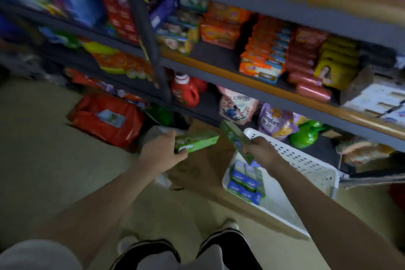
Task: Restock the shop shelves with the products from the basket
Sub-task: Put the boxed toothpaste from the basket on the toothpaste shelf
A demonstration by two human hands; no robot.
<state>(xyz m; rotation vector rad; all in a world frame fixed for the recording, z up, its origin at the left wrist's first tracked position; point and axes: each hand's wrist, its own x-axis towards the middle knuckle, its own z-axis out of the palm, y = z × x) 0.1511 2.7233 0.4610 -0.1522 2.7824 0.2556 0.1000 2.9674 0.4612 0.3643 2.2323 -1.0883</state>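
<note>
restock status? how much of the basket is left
Done: can't tell from one blurred frame which shelf stock is new. In hand: left hand holds a green box; right hand holds a second green box. Left: blue-and-green boxes in the white basket.

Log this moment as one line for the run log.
phase: restocking | left hand: holds green box | right hand: holds second green box over white basket | basket: boxes remain
</note>
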